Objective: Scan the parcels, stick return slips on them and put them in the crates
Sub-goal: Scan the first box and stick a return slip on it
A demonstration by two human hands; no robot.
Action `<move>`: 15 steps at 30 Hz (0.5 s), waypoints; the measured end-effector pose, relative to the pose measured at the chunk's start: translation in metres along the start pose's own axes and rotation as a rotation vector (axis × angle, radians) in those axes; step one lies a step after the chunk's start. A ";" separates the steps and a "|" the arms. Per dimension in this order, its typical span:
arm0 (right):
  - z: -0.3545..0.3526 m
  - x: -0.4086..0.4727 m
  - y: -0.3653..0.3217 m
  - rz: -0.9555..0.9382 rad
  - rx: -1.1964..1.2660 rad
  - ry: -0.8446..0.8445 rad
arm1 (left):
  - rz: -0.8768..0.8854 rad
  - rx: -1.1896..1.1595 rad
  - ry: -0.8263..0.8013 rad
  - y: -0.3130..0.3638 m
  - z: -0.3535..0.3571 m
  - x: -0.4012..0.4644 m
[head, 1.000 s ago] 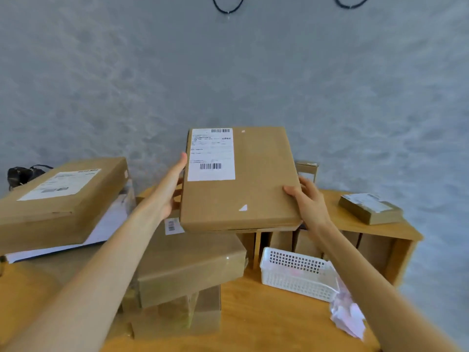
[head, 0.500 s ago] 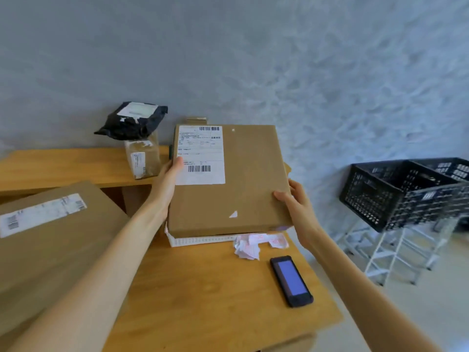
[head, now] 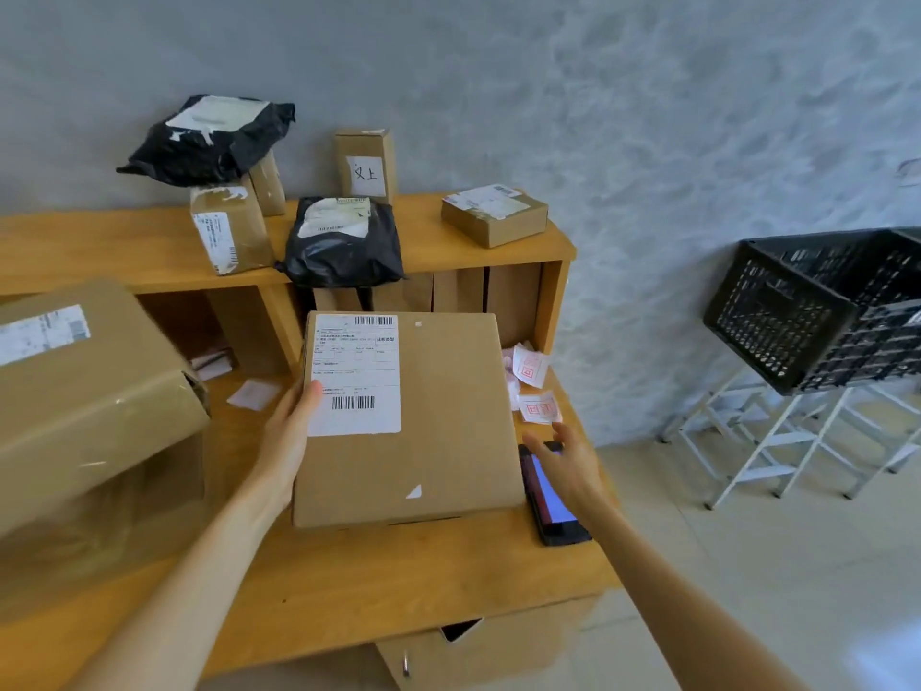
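Parcel, flat brown box, lies on the table, shipping label face up at its left half. No return slip visible on it; scan not yet done, by the look of it.

Slips, white with red stamp marks, lie loose at the parcel's right edge near the shelf unit. Scanner, dark handheld with lit screen, flat on the table just right of the parcel.

Crates, black, sit on a white stand off the table's right end, well apart from the parcel. Cannot see inside them.

Backlog: several parcels unprocessed. Two black bags, a few small boxes on top of the shelf unit; large box at left on the table. Judgement: early in this parcel's cycle, all three steps left for it, much of the pile left too.

Left hand: open, flat against the parcel's left side, thumb over the label edge, steadying rather than clenching.

Right hand: empty, fingers spread and loose, hovering over the scanner's upper end. Contact with the scanner cannot be told. Likely next: pick up scanner, read the barcode.
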State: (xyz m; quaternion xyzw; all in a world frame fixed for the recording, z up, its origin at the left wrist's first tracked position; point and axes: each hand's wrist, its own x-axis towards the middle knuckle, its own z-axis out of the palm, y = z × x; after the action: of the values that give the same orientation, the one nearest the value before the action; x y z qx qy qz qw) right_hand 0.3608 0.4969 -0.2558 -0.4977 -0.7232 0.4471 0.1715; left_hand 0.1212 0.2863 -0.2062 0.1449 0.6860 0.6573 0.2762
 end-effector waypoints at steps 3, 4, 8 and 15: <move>0.010 0.014 0.036 0.133 -0.432 -0.038 | 0.011 0.018 0.044 -0.011 -0.002 -0.009; 0.014 0.016 0.045 0.160 -0.502 -0.054 | 0.009 0.021 0.057 -0.015 -0.002 -0.011; 0.031 0.020 0.058 0.220 -0.592 -0.050 | 0.026 0.044 0.108 -0.026 -0.002 -0.018; 0.051 0.029 0.048 0.262 -0.709 0.094 | 0.064 0.045 0.106 -0.032 0.001 -0.020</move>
State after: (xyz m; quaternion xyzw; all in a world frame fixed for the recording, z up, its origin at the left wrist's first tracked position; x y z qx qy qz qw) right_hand 0.3397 0.5026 -0.3287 -0.6344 -0.7545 0.1641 -0.0371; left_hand 0.1436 0.2731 -0.2342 0.1379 0.7093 0.6571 0.2149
